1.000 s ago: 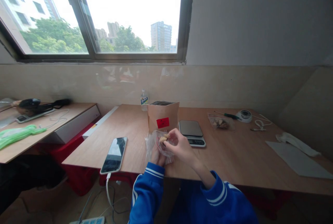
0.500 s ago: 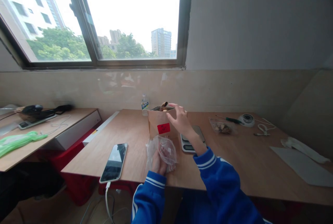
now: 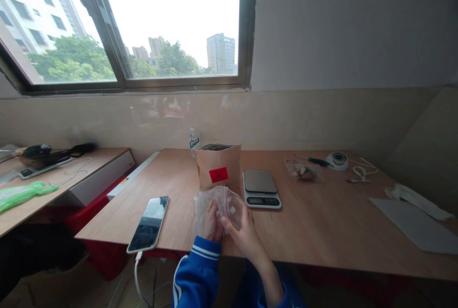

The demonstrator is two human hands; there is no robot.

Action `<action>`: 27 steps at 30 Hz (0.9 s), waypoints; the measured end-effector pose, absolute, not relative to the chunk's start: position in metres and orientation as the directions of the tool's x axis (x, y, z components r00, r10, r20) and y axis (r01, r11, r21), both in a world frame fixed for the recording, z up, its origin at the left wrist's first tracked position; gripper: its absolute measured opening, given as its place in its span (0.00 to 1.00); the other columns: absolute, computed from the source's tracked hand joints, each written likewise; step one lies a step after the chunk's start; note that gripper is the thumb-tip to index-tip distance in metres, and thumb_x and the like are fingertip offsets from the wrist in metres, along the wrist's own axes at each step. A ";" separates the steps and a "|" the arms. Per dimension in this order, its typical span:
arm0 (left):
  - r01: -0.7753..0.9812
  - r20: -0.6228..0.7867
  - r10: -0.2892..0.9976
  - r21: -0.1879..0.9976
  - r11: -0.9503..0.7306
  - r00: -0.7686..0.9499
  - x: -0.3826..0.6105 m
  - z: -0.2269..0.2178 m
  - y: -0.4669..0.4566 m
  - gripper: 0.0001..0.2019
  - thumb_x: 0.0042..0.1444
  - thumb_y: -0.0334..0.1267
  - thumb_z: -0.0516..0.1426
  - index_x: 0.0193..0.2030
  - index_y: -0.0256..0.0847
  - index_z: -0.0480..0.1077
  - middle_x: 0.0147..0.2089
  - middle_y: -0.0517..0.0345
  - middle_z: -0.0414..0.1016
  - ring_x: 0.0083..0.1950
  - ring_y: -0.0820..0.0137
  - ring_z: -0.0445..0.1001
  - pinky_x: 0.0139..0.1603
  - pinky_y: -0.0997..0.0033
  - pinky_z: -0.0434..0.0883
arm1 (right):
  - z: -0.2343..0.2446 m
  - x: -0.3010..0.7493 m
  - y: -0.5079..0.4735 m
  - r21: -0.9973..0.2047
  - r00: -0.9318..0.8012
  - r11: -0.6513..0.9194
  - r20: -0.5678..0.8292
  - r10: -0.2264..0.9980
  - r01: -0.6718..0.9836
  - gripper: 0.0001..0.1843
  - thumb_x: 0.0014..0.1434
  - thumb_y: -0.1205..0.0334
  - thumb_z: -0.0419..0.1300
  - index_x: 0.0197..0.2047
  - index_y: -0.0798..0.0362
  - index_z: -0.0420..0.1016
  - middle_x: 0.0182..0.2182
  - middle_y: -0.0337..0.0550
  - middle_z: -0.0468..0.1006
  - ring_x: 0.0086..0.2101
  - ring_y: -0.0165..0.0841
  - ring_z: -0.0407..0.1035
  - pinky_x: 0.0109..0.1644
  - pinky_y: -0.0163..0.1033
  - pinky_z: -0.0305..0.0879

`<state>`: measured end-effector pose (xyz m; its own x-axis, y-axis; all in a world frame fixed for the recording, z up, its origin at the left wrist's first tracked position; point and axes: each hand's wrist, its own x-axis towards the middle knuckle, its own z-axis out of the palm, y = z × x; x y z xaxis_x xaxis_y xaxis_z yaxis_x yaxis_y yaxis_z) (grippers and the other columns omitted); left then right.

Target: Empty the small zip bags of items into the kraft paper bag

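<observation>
A clear zip bag (image 3: 229, 203) with a red seal line is between my hands, low over the front of the table. My left hand (image 3: 212, 223) is closed on it from the left, its fingers partly behind the plastic. From the right, my right hand (image 3: 247, 234) grips the bag's edge with thumb and fingers. Right behind stands an upright brown paper bag (image 3: 203, 169) with a red label (image 3: 218, 175); its top gapes and its contents are hidden. A digital scale (image 3: 260, 182) with a bare plate sits to the right of the paper bag.
A phone (image 3: 149, 222) on a white cable lies at the left front edge. A bottle (image 3: 193, 141) stands behind the paper bag. On the right are a bag of brown pieces (image 3: 303, 172), a screwdriver (image 3: 318, 161), a dome camera (image 3: 338, 161) and a white sheet (image 3: 411, 224).
My right hand has come down from the paper bag's mouth to the zip bag and now grips it. A brown piece seen at the paper bag's opening no longer shows. The view has shifted slightly.
</observation>
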<state>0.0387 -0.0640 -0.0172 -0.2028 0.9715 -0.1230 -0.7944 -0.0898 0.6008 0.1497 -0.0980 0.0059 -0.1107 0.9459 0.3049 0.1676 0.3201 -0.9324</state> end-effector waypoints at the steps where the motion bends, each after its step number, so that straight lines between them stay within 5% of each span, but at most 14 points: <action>1: -0.779 -0.126 0.965 0.618 -0.106 -0.231 0.040 -0.018 -0.064 0.05 0.52 0.33 0.59 0.37 0.39 0.74 0.34 0.57 0.78 0.34 0.67 0.75 0.42 0.66 0.72 | 0.005 0.149 -0.098 -0.942 -0.123 0.308 0.293 0.948 0.135 0.33 0.53 0.49 0.62 0.58 0.48 0.57 0.53 0.51 0.69 0.53 0.41 0.65 0.55 0.47 0.64; 6: -0.646 -0.063 0.959 0.751 -0.136 -0.275 0.046 -0.021 -0.063 0.04 0.52 0.30 0.59 0.30 0.43 0.72 0.27 0.62 0.74 0.27 0.72 0.71 0.32 0.73 0.70 | 0.003 0.159 -0.094 -0.973 0.031 0.223 0.225 0.974 0.064 0.14 0.61 0.48 0.52 0.41 0.50 0.65 0.38 0.49 0.77 0.41 0.40 0.72 0.46 0.43 0.69; 15: -0.507 0.011 0.975 0.853 -0.123 -0.220 0.050 -0.020 -0.064 0.05 0.51 0.36 0.60 0.26 0.42 0.71 0.21 0.63 0.69 0.21 0.75 0.65 0.21 0.78 0.62 | -0.012 0.160 -0.095 -0.983 0.276 0.156 0.176 0.945 0.094 0.23 0.61 0.40 0.45 0.40 0.51 0.67 0.36 0.54 0.79 0.38 0.43 0.74 0.40 0.42 0.68; 23: 0.078 0.237 0.891 0.971 -0.225 -0.387 0.055 -0.011 -0.073 0.17 0.54 0.52 0.54 0.24 0.41 0.65 0.20 0.66 0.62 0.22 0.75 0.61 0.25 0.75 0.61 | -0.015 0.156 -0.095 -0.991 0.384 0.122 0.132 0.914 0.051 0.29 0.57 0.35 0.45 0.38 0.53 0.71 0.35 0.55 0.80 0.35 0.43 0.75 0.35 0.40 0.67; 27: 0.348 0.355 0.930 0.887 -0.304 -0.093 0.080 0.022 -0.087 0.13 0.57 0.49 0.52 0.31 0.41 0.67 0.24 0.64 0.65 0.25 0.75 0.64 0.28 0.76 0.62 | -0.011 0.182 -0.091 -0.993 0.462 0.103 0.117 0.879 0.056 0.29 0.55 0.34 0.47 0.34 0.53 0.70 0.30 0.51 0.79 0.30 0.40 0.74 0.33 0.39 0.66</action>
